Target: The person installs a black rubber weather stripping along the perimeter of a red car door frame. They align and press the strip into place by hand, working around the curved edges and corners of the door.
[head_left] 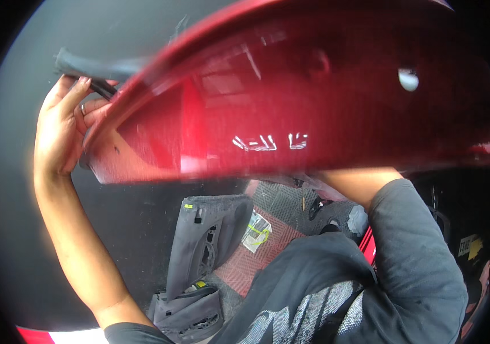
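Since the big glossy red car body panel (291,103) takes up everything around 12 o'clock, I'd guess the left hand (60,126) sits out past its edge, between 9 and 10 o'clock, to steady that black strip (103,88), thumb and index finger pinched on it, forearm reaching up and wrist bent inward. The right forearm (359,180) tucks under the panel's lower edge near 3 o'clock, elbow bent, maybe bracing it from behind, but that hand's hidden so can't tell about its fingers. Grey door trim panel (186,246) sits around 7 o'clock, probably parked clear.
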A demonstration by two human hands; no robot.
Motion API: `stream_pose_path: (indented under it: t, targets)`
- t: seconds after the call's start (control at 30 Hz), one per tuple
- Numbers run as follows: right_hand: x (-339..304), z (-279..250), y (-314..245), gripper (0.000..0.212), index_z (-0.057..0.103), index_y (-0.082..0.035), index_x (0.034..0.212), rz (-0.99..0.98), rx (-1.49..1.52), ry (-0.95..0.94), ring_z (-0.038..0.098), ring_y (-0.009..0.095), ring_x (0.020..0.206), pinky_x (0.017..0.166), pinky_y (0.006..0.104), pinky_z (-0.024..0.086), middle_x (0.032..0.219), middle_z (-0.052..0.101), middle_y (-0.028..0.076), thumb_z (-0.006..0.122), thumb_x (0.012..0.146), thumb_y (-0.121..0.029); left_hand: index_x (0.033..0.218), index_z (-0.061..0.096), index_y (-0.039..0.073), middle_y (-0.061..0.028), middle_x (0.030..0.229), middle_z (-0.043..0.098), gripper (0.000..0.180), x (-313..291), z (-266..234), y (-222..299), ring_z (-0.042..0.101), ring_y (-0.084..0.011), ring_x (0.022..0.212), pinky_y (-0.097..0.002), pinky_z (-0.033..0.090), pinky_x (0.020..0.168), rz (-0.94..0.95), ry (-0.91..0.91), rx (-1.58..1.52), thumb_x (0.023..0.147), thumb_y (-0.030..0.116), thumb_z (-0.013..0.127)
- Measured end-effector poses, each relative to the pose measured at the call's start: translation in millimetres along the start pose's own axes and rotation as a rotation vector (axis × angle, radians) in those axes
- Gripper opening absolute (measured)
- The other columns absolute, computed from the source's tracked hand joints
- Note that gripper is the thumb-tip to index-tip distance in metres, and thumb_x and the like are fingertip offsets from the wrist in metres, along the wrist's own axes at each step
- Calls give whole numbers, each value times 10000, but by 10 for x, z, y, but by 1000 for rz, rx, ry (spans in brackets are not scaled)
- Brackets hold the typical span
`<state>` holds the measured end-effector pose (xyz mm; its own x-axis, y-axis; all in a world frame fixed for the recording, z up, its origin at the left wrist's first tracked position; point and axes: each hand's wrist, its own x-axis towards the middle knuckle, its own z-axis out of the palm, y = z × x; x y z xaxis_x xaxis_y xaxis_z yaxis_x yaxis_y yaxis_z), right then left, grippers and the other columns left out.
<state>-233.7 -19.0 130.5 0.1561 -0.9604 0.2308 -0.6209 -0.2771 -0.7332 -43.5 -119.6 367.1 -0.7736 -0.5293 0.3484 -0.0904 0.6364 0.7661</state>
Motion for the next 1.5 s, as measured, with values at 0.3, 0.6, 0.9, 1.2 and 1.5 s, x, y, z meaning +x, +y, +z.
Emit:
stream_pose_path:
  t: [0.3, 0.6, 0.9, 1.2, 1.5]
  targets:
    - [257, 96, -224, 358, 748, -15, 1121, 558, 229, -10, 743, 247, 1135, 1007, 402, 548, 1159, 791, 128, 782, 976, -340, 1413, 558, 32, -199, 1260, 742, 321, 226, -151, -435, 768, -282, 1042, -438, 671, 937, 45, -187, -310, 1169, 240, 545]
    - [440, 814, 140, 463, 650, -27, 746, 39, 435, 634, 515, 119, 646, 621, 365, 412, 664, 558, 1, 731, 989, -413, 1274, 567, 43, -94, 1092, 646, 262, 420, -387, -751, 661, -197, 1039, -363, 579, 954, 255, -684, -696, 1210, 259, 431]
    - [643, 1159, 257, 631, 538, -39, 739, -91, 217, 980, 384, 121, 609, 580, 372, 340, 606, 412, 12, 570, 1129, -534, 1117, 492, 44, -85, 1025, 503, 237, 146, -38, -773, 548, -190, 940, -328, 495, 884, 273, -409, -596, 1192, 264, 445]
    - [805, 1351, 245, 658, 540, -9, 770, -124, -36, 1095, 368, 255, 576, 578, 423, 376, 603, 421, 113, 531, 1147, -548, 1328, 509, 26, -158, 1245, 565, 313, 849, -644, -1181, 613, -248, 1088, -369, 530, 947, 437, -525, -498, 1152, 283, 538]
    - [692, 1279, 335, 641, 646, 9, 804, -2, 6, 1008, 466, 269, 583, 610, 432, 436, 618, 530, 129, 598, 1113, -550, 1539, 526, 9, -231, 1464, 628, 528, 601, -248, -821, 679, -307, 1237, -410, 566, 1010, 642, -574, -397, 1112, 302, 631]
